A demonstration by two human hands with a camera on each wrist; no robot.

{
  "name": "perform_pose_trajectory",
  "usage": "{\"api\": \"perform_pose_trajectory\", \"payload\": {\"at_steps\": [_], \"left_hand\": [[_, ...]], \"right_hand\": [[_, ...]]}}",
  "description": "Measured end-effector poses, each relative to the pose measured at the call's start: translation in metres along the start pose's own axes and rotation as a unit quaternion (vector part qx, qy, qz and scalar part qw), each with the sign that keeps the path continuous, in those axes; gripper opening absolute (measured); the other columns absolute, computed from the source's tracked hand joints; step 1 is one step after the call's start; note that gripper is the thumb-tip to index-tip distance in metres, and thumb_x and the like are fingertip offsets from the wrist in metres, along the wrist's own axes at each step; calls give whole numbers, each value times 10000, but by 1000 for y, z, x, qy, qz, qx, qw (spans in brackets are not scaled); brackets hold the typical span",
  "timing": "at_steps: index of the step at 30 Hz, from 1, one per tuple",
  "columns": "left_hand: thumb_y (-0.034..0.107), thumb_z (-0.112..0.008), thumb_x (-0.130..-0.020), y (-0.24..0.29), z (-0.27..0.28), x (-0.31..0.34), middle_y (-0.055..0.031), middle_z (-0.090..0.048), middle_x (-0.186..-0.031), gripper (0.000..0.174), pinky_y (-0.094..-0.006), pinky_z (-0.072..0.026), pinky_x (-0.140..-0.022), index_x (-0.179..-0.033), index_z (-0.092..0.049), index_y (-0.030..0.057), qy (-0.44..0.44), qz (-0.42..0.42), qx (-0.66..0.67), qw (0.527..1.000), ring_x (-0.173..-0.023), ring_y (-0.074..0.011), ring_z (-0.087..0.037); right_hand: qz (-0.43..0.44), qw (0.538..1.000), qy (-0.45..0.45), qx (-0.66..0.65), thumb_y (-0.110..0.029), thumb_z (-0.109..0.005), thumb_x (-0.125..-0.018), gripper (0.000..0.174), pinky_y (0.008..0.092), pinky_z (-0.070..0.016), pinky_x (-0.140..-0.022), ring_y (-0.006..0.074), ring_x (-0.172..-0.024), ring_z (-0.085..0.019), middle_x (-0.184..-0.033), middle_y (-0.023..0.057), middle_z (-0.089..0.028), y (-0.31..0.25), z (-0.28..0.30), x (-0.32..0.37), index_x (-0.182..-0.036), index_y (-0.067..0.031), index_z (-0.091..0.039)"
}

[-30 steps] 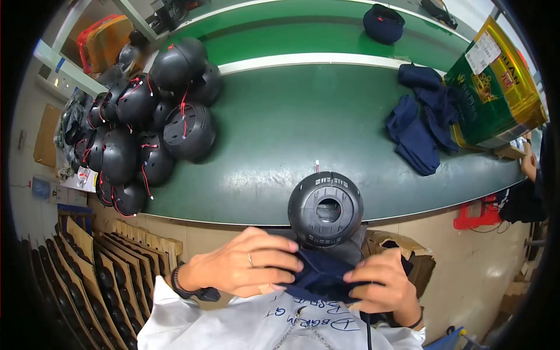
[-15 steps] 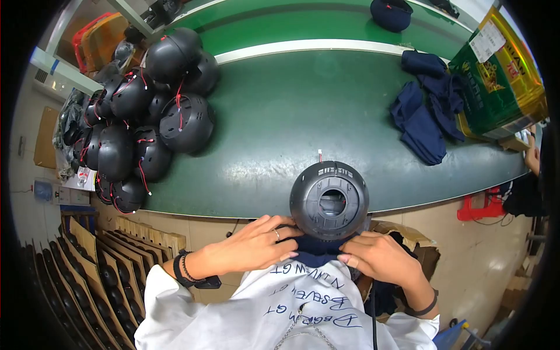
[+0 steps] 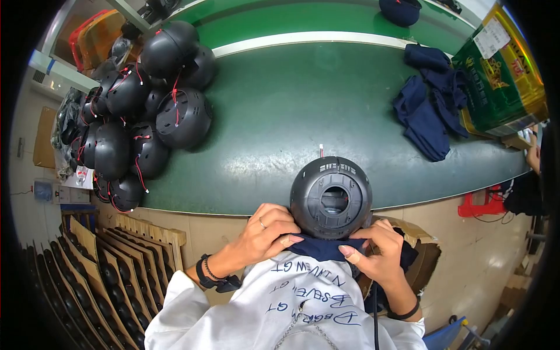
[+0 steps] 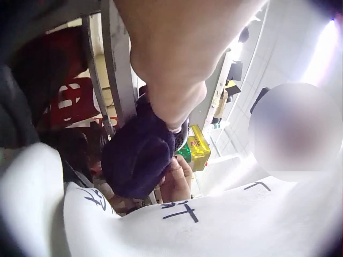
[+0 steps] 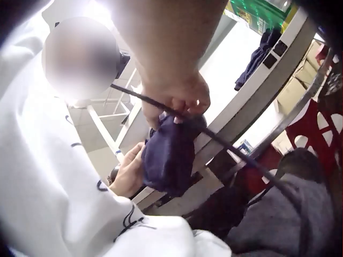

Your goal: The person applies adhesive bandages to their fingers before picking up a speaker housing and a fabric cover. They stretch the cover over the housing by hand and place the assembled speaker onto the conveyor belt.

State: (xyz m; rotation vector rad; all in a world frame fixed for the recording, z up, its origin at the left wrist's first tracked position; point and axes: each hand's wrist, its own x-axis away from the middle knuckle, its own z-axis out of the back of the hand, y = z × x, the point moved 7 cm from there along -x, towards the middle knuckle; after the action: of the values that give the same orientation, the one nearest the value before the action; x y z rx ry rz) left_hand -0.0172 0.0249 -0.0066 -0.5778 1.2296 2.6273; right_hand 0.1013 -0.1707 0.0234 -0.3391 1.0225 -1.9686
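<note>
A round black plastic shell (image 3: 312, 201), with a round hole in its upturned face, sits at the near edge of the green table. From its far side a short wire with a white plug (image 3: 321, 150) sticks out. Navy cloth (image 3: 321, 248) is stretched along the shell's near side. My left hand (image 3: 269, 230) pinches the cloth's left part between thumb and fingers, close beside the shell. On the other side my right hand (image 3: 378, 248) pinches its right part. Both wrist views show the cloth as a rounded pouch, (image 4: 136, 155) hanging below the hands.
Several black shells (image 3: 184, 119) with red wires are piled on the table's left. More navy cloth (image 3: 423, 116) lies at the right beside a green and gold tin (image 3: 496, 87). A navy covered piece (image 3: 400, 11) sits at the back. Racks (image 3: 111, 274) stand lower left, a cardboard box (image 3: 429, 262) lower right.
The hands have moved from over the bunched cloth to either side of the shell, with the cloth drawn up against the shell's near side. Surroundings shift slightly with the head.
</note>
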Motion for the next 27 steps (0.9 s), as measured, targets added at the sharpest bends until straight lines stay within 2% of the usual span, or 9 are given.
{"api": "perform_pose_trajectory", "payload": {"at_steps": [4, 6, 7, 8, 11, 16, 19, 24, 27], "left_hand": [[226, -787, -888, 3, 3, -5, -199, -561, -1288, 193, -493, -479, -1001, -981, -679, 96, 173, -33, -52, 983, -1195, -422, -567], [262, -743, -937, -6, -5, -8, -266, -460, -1436, 208, -578, -428, -1097, -1009, -635, 99, 167, -16, -20, 986, -1332, -493, -475], [283, -714, -959, -9, -6, -14, -294, -451, -1451, 236, -589, -423, -1108, -1028, -599, 88, 175, -25, 21, 984, -1343, -503, -475], [304, -686, -980, -11, -6, -18, -322, -442, -1467, 266, -600, -419, -1118, -1047, -563, 78, 182, -34, 62, 981, -1353, -512, -475], [325, -628, -1015, -15, -12, -28, -354, -445, -1465, 287, -601, -447, -1099, -1050, -500, 70, 160, -37, 84, 983, -1326, -518, -508], [303, -604, -1031, -15, -8, -38, -326, -576, -1322, 280, -539, -525, -1018, -1026, -482, 51, 204, -59, 30, 977, -1203, -476, -605], [278, -621, -1026, -19, -6, -40, -290, -655, -1191, 284, -498, -567, -950, -1017, -484, 29, 258, -40, 47, 964, -1079, -426, -668], [209, -652, -1015, -25, 2, -46, -244, -696, -1076, 259, -442, -599, -874, -1016, -492, 5, 277, 11, 61, 959, -940, -354, -708], [218, -609, -1041, -28, -2, -64, -302, -667, -1174, 253, -500, -529, -1009, -1038, -468, 7, 285, 39, 157, 945, -1146, -438, -659]], "right_hand": [[6, 990, 133, -37, -230, -913, -713, 276, 342, -416, -661, 225, -690, -559, -702, 46, -611, 11, -11, 10, -785, -53, -713], [26, 978, 202, -35, -244, -909, -726, 272, 344, -410, -669, 229, -834, -551, -976, 111, -655, 14, -9, 19, -781, -71, -706], [37, 977, 206, 39, -305, -887, -777, 330, 409, -527, -814, 358, -1148, -563, -1301, 222, -555, 13, -8, 24, -776, -66, -660], [37, 977, 206, 38, -305, -887, -777, 330, 409, -527, -814, 358, -1148, -563, -1301, 222, -555, 19, -6, 19, -776, -66, -660], [157, 958, 238, -40, -432, -776, -888, 486, 632, -363, -1149, 599, -1465, -270, -1491, 395, -394, 33, -4, -4, -757, -33, -532], [212, 946, 241, -46, -463, -666, -965, 554, 599, -506, -1028, 598, -1252, -554, -1287, 398, -586, 36, -4, -23, -727, -28, -418], [212, 938, 272, -6, -497, -454, -1069, 551, 572, -572, -911, 487, -1105, -666, -1195, 319, -638, 37, -2, -26, -807, -16, -392], [196, 936, 289, -42, -409, -595, -1038, 532, 521, -595, -824, 429, -1054, -700, -1099, 248, -690, 39, 8, -34, -724, -30, -392], [142, 956, 247, -72, -406, -604, -1033, 561, 551, -545, -979, 467, -1125, -676, -1121, 280, -692, 33, 19, -55, -677, -32, -387]]}}
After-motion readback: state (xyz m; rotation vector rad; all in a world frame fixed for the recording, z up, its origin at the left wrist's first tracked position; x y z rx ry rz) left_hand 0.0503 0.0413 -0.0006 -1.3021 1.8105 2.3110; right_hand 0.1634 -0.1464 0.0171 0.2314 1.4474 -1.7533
